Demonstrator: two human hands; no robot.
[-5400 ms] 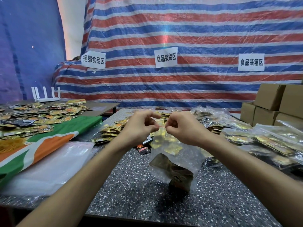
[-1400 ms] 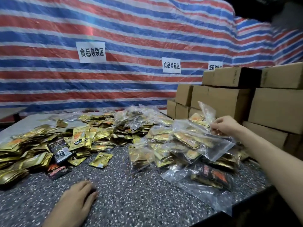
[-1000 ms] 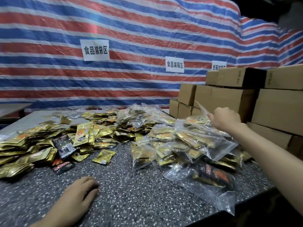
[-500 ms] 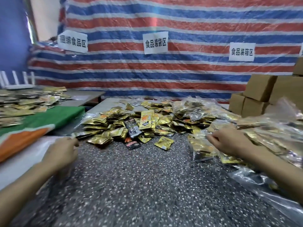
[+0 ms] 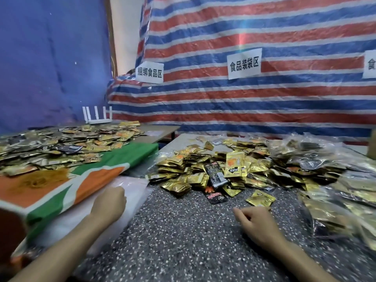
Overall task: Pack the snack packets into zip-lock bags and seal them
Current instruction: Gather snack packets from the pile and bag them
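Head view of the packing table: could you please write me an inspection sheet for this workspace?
Surface: dark speckled table.
Job's things: loose snack packets heaped mid-table; filled zip-lock bags at right; empty bags stacked at left.
Clutter: green-orange cloth, orange bands, more packets on side table, white router.
Grips: left hand curled on the empty bags, pinch unclear; right hand rests loosely curled on the table, holding nothing.
Cables: nothing seen.
Surroundings: striped tarpaulin with paper signs; blue tarpaulin at left.

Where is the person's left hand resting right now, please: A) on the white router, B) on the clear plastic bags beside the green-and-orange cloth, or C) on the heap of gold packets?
B: the left hand lies on the clear plastic bags, apart from the gold packets.
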